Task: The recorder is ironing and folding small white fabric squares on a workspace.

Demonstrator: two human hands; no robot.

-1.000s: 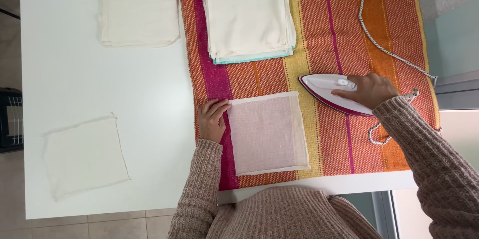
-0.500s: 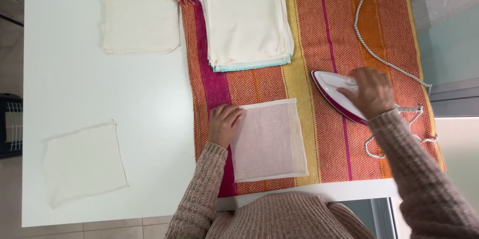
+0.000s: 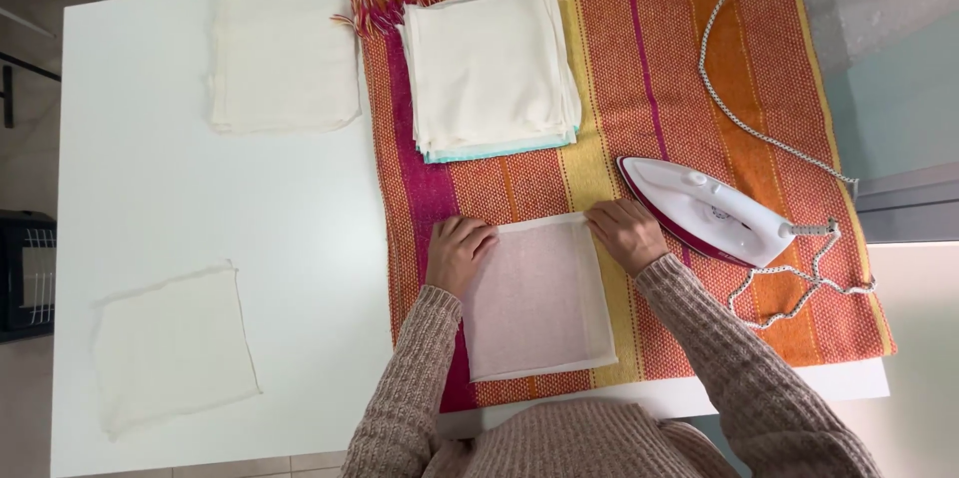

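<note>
Your left hand (image 3: 458, 253) lies flat, fingers together, on the upper left corner of the thin square white gauze cloth (image 3: 537, 298), and your right hand (image 3: 625, 234) presses its upper right corner the same way; neither grips. The cloth sits on the striped orange, yellow and magenta woven mat (image 3: 639, 78), near the white surface's (image 3: 150, 198) front edge. Just right lies the white and magenta iron (image 3: 704, 210), with its braided cord (image 3: 739, 118) looping beyond. A stack of cream cloths (image 3: 489, 68) sits above.

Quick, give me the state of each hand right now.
Left hand: open, fingers flat on the thin cloth square's upper left corner.
Right hand: open, pressing its upper right corner; holds nothing.
</note>
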